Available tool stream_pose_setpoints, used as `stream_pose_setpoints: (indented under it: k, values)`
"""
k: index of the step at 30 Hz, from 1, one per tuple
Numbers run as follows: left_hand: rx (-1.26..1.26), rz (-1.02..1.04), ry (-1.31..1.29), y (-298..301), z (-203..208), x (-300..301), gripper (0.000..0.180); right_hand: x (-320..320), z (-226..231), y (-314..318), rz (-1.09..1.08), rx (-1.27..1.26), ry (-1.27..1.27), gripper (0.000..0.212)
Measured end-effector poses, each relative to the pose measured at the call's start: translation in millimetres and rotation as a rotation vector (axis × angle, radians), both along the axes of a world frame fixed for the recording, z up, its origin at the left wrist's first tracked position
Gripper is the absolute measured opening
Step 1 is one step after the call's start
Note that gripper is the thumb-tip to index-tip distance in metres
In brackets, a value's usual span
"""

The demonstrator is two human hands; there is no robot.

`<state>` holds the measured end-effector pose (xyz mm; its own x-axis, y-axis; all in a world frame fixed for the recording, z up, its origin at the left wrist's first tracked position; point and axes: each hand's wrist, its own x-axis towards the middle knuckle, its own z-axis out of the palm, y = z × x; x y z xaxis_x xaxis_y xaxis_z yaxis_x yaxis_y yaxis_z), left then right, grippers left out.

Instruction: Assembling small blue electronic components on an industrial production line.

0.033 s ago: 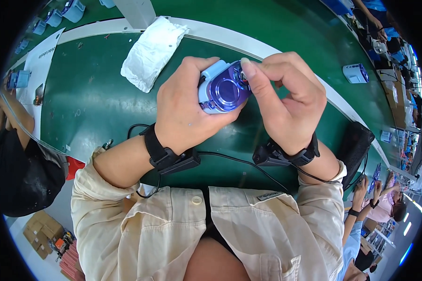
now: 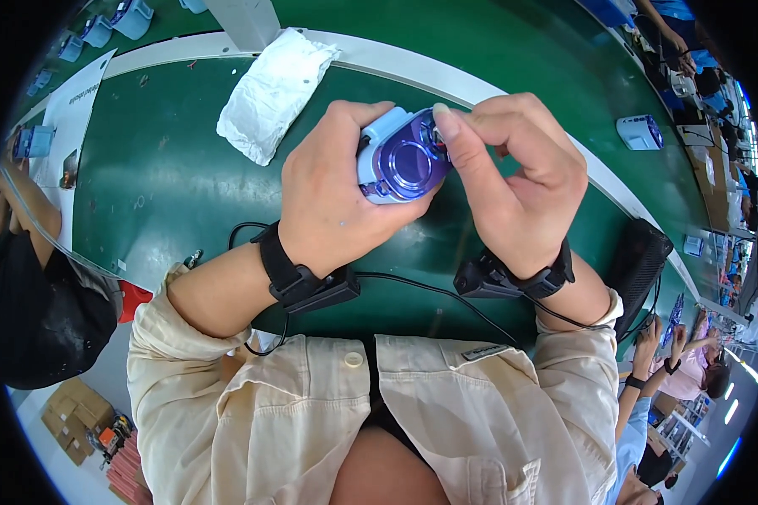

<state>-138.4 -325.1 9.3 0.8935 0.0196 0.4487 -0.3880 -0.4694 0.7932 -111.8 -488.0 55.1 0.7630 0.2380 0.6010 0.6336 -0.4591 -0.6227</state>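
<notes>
Left hand (image 2: 333, 198) cups small blue-and-purple device (image 2: 400, 156) above green worktop (image 2: 160, 177), fingers wrapped around its body. Right hand (image 2: 514, 181) fingers pinch at its upper edge. Risk: hard pinch could pry device loose, dropping it.

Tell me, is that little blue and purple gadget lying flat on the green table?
No, the blue and purple gadget is held up above the green table, gripped by the left hand while the right hand pinches its edge.
</notes>
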Motion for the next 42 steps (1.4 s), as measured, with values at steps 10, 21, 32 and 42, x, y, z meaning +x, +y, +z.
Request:
stream_pose_setpoints:
  k: [10, 21, 32, 42]
  values:
    - [0.177, 0.066, -0.159, 2.0, -5.8, 6.7, 0.060, 2.2, -3.1, 2.0, -0.073, -0.283, -0.257, 0.009]
    - [0.078, -0.026, -0.190, 15.5, 0.0, 6.7, 0.070, 24.5, 13.4, -17.3, 0.458, 0.311, 0.561, 0.024]
    - [0.150, -0.028, -0.239, 16.1, -2.5, 12.5, 0.073, 23.1, -1.1, -3.4, 0.443, 0.513, 0.581, 0.018]
    - [0.172, 0.019, -0.225, 15.2, -4.1, 15.0, 0.069, 21.2, 0.3, -8.7, 0.248, 0.209, 0.426, 0.005]
